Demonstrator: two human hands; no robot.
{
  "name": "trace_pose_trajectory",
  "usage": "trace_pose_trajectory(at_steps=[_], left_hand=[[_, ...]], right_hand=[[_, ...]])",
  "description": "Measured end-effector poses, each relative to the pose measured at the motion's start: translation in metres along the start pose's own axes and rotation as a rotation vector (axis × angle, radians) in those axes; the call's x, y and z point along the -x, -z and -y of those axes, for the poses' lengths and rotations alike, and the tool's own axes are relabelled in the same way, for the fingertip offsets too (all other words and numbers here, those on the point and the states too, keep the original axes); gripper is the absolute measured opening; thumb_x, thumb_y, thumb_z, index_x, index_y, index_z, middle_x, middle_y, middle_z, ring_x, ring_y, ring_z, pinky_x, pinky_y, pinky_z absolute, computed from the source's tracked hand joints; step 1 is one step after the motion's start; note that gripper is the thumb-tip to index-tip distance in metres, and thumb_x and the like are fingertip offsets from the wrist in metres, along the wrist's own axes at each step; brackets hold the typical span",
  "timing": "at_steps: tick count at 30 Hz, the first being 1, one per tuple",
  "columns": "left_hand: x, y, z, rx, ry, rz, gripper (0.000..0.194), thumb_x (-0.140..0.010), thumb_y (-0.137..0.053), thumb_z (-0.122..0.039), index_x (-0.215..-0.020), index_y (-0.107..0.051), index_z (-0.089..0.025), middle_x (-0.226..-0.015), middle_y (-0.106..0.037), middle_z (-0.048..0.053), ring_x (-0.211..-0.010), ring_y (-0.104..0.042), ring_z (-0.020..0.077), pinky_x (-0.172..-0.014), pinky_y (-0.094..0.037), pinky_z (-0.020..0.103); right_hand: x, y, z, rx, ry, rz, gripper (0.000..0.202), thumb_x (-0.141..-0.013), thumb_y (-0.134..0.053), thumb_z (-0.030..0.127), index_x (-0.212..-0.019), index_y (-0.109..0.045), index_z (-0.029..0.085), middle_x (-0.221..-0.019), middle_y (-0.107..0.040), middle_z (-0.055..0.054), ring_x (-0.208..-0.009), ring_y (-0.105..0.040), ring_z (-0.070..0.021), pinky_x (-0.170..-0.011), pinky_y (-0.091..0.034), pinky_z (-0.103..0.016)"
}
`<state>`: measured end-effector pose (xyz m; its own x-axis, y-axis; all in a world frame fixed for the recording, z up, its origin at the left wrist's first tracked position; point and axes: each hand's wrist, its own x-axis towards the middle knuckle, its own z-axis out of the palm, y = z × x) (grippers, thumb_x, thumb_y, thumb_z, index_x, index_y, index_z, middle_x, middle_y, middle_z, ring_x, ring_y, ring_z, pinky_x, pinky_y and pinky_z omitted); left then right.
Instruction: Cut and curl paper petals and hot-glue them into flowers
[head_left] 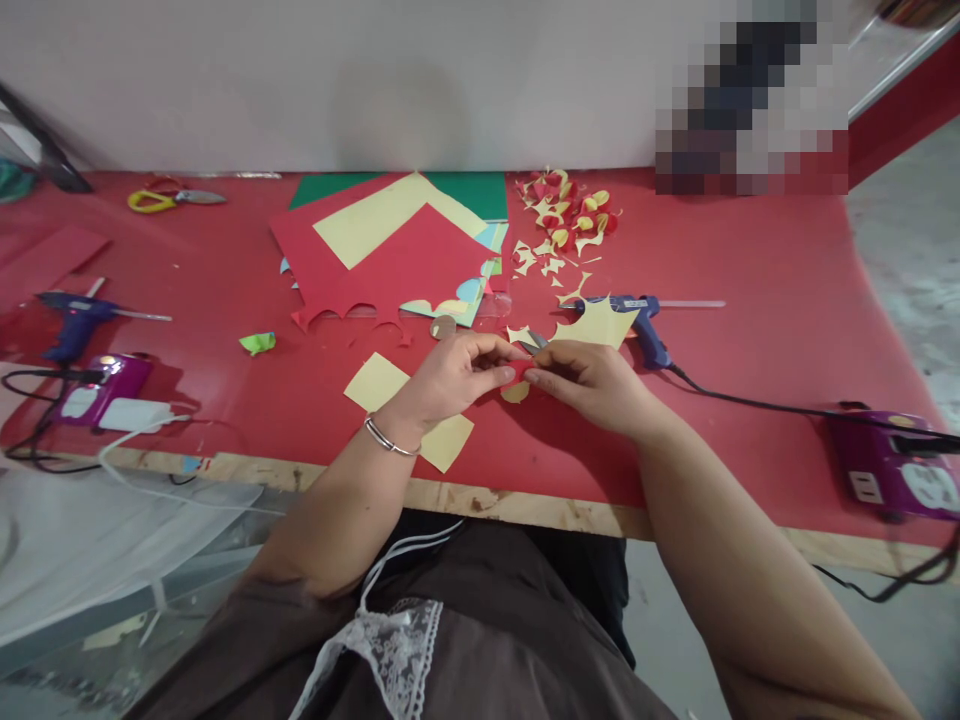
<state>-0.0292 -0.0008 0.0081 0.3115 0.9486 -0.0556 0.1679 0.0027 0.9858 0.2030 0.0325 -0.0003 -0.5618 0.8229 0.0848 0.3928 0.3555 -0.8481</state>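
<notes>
Between the fingertips of both hands is a small piece of red paper (517, 372). My left hand (469, 372) pinches its left side, and my right hand (585, 380) pinches its right side. Just below the fingers lies a small yellow paper piece (515, 393), partly covered. Grey scissor blades (535, 342) poke out behind my right fingers; their handles are hidden. A yellow sheet with scalloped cut edges (600, 325) lies beyond my right hand. Under my left wrist rests a yellow paper strip (448, 443).
Red and yellow sheets (397, 260) are stacked at the back. Red and yellow paper petals (570, 210) pile behind right. Blue glue guns lie right (652, 335) and left (79, 325), with purple power strips (885, 460) near both. Yellow-handled scissors (161, 200) lie far left.
</notes>
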Motion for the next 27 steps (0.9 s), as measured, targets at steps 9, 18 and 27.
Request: trace_pose_trajectory(at_steps=[9, 18, 27], left_hand=[[-0.006, 0.000, 0.002, 0.449, 0.163, -0.223, 0.020, -0.077, -0.085, -0.021, -0.093, -0.073, -0.016, -0.083, -0.070, -0.001, -0.070, -0.069, 0.0104, -0.068, -0.059, 0.025], [-0.005, -0.009, -0.002, 0.593, 0.251, -0.121, 0.024, -0.079, -0.087, -0.018, -0.097, -0.071, -0.015, -0.084, -0.074, -0.001, -0.074, -0.076, 0.0118, -0.072, -0.063, 0.024], [-0.005, -0.010, 0.001, 0.520, 0.240, -0.091, 0.020, -0.084, -0.083, -0.026, -0.088, -0.066, -0.018, -0.073, -0.069, -0.002, -0.067, -0.072, 0.0108, -0.055, -0.048, 0.020]], right_hand=[[0.003, -0.002, 0.007, 0.132, 0.134, -0.329, 0.028, -0.102, -0.069, 0.046, -0.086, -0.067, 0.023, -0.079, -0.066, -0.004, -0.065, -0.057, -0.0169, -0.064, -0.046, -0.034], [0.004, -0.015, 0.009, 0.310, 0.385, -0.296, 0.018, -0.106, -0.060, 0.027, -0.107, -0.077, 0.025, -0.101, -0.074, -0.010, -0.086, -0.074, -0.0217, -0.073, -0.058, -0.034], [0.006, -0.015, 0.009, 0.275, 0.402, -0.292, 0.014, -0.104, -0.065, 0.030, -0.103, -0.077, 0.025, -0.100, -0.075, -0.011, -0.086, -0.075, -0.0227, -0.073, -0.060, -0.036]])
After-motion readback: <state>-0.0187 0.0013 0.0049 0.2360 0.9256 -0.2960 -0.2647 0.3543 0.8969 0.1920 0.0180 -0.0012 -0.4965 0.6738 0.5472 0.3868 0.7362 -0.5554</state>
